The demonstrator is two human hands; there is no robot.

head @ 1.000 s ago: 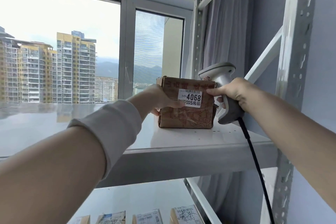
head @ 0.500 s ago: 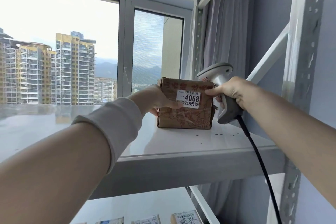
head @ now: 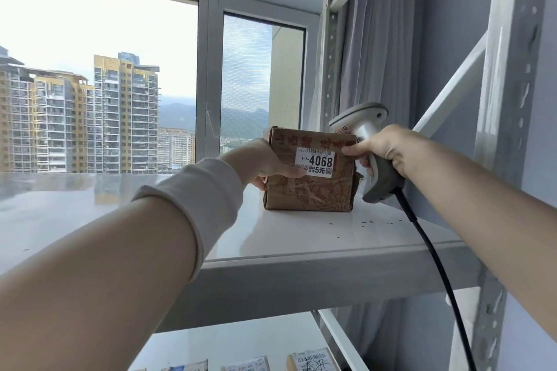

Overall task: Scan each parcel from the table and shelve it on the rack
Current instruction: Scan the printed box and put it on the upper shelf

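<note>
Far to the left of the left hand (head: 265,164), through the window (head: 105,24), tall yellow and grey apartment blocks (head: 120,117) and hazy hills.

Next, the left hand itself, with a pale sleeve (head: 205,187) around the wrist, gripping the left side of the parcel (head: 310,190). Thumb laid across the front face, its tip touching the lower left corner of the label (head: 315,162); other fingers curled round the side, mostly hidden.

Between the two hands, the parcel: a brown cardboard box with clear tape, standing upright on the white shelf (head: 301,238) of the rack (head: 512,99), toward its right end. Red Chinese characters printed along the top of the front face, partly covered and not readable with certainty; a red line drawing lower down.

Just right of the left thumb, the white label: a barcode on top, then "1-7-" in small print and "4068" in large bold digits, below it "5元" and a small QR code.

At the upper right corner of the parcel, the right hand (head: 382,150), fingers curled round the grey handle of the scanner (head: 358,125), thumb stretched to touch the box edge. Above this hand, the light grey scanner head. Below it, a black cable (head: 428,250) hanging past the shelf edge.

Right of the right hand, the perforated rack upright; behind, a grey curtain (head: 376,54).

Below both hands, on the lower shelf, tops of more parcels (head: 313,360), labels too small to read.
</note>
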